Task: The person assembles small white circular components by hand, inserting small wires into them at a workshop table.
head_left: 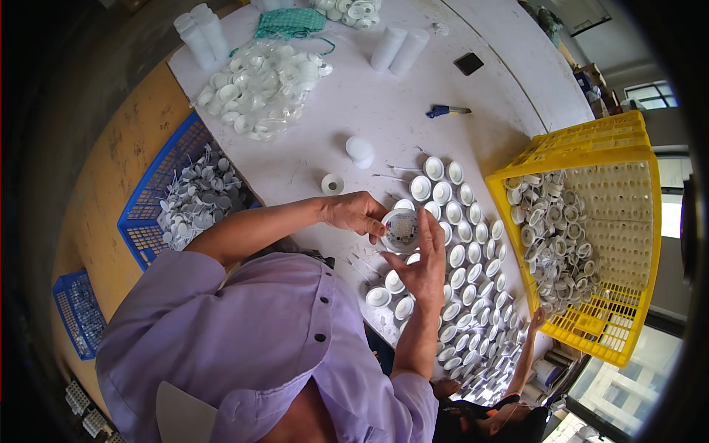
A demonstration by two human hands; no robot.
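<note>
Lavender shirt fabric [236, 325] sits nearest. Right of the fingers [375, 226], rows of round white fittings [457, 255] look done; the uncovered round white plastic-looking housing [399, 232] between the fingers seems unfinished, and bagged white plastic rings [229, 92] ahead-left look unused. Left hand [351, 213] pinches the housing's left rim; right hand [425, 269] holds its fingers spread beside the opposite edge, contact unclear.

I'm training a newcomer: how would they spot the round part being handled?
Start at the white table and find the person's left hand and right hand over it. The round part is between them. Unlike the white-faced pieces spread alongside, it shows small dark specks inside.
</note>
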